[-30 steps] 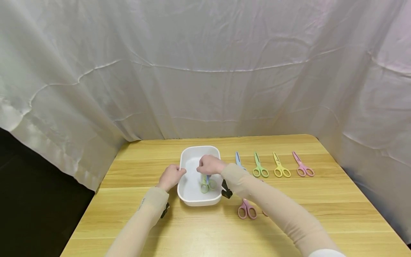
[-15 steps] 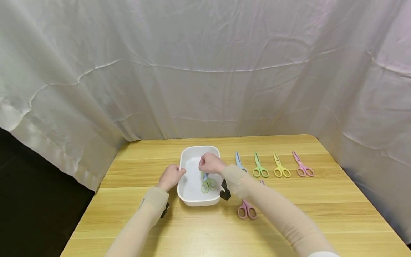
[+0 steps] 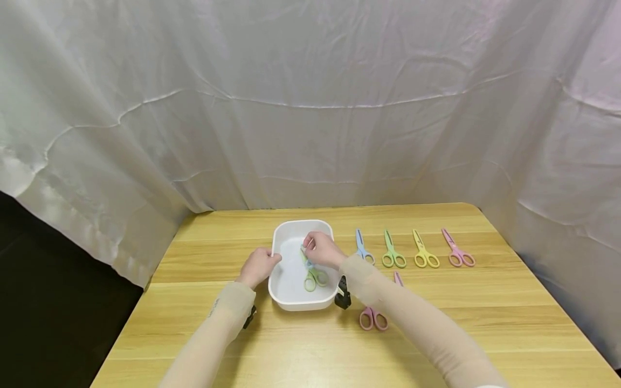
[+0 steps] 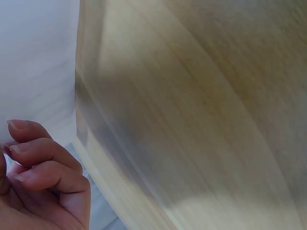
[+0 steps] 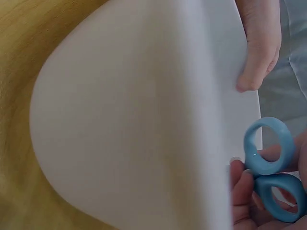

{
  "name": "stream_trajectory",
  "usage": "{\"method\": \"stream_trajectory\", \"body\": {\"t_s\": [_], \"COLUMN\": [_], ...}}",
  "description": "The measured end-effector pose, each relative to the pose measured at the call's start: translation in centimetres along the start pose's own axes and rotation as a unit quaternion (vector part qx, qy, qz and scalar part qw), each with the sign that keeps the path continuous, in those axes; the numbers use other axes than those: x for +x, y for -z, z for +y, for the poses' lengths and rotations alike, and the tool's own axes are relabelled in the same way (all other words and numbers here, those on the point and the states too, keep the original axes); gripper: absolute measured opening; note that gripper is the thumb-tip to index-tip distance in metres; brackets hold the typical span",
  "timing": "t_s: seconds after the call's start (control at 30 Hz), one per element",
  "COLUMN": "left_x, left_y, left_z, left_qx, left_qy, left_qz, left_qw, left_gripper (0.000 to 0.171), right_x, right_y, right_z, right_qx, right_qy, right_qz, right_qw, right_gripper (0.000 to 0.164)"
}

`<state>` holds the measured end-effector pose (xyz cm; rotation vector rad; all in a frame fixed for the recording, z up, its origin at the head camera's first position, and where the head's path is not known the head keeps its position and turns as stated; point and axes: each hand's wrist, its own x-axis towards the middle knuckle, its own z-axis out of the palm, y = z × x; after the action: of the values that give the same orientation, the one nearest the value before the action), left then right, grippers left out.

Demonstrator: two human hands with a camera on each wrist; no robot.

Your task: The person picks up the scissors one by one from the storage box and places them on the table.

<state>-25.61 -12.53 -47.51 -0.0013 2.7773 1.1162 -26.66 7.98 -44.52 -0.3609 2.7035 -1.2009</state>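
Observation:
A white rectangular bin [image 3: 286,295] stands on the wooden table. My left hand [image 3: 257,267] grips its left rim, the thumb over the edge; in the left wrist view, curled fingers [image 4: 50,153] show against the bin's outside. Reaching over the right rim, my right hand [image 3: 322,249] holds a pair of blue scissors inside the bin. The blue scissors [image 5: 263,166] show their two finger rings near the palm in the right wrist view; much of the blades is hidden there. Beneath that hand, green scissors [image 3: 315,274] lie on the bin floor.
Right of the bin, a row holds blue scissors [image 3: 360,243], green scissors [image 3: 390,249], yellow scissors [image 3: 421,249] and pink scissors [image 3: 453,246]. Nearer lie pink scissors [image 3: 372,313] and a pink blade [image 3: 398,278], partly behind the right forearm. A grey curtain [image 3: 310,134] hangs behind the table.
My right hand has shifted slightly right and turned, its fingertips now more visible. The blue scissors have tilted over the green ones. My left hand stays on the rim.

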Motion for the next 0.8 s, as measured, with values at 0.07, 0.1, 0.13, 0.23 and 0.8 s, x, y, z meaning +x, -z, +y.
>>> {"method": "stream_trajectory", "body": {"t_s": [0.07,0.1,0.13,0.23,0.8], "left_x": [0.0,-0.1,-0.1,-0.1,0.0], "left_y": [0.1,0.1,0.1,0.1,0.5], "left_z": [0.1,0.1,0.1,0.1,0.3], "left_qx": [0.0,-0.001,-0.003,-0.007,0.001], "left_qy": [0.001,0.001,0.001,0.0,0.005], "left_qz": [0.0,-0.001,-0.001,-0.004,-0.03], "left_qw": [1.0,1.0,1.0,1.0,0.9995], "left_gripper": [0.034,0.034,0.035,0.035,0.034], "right_x": [0.0,-0.1,-0.1,-0.1,-0.1], "right_y": [0.0,0.0,0.0,-0.1,-0.4], "right_z": [0.2,0.3,0.4,0.8,2.4], "right_qx": [0.011,0.02,0.029,0.05,0.177], "right_qy": [0.006,0.007,0.009,0.016,0.029], "right_qz": [0.011,0.016,0.023,0.045,0.071], "right_qw": [1.0,1.0,0.999,0.998,0.981], "right_gripper": [0.015,0.016,0.016,0.018,0.04]}}
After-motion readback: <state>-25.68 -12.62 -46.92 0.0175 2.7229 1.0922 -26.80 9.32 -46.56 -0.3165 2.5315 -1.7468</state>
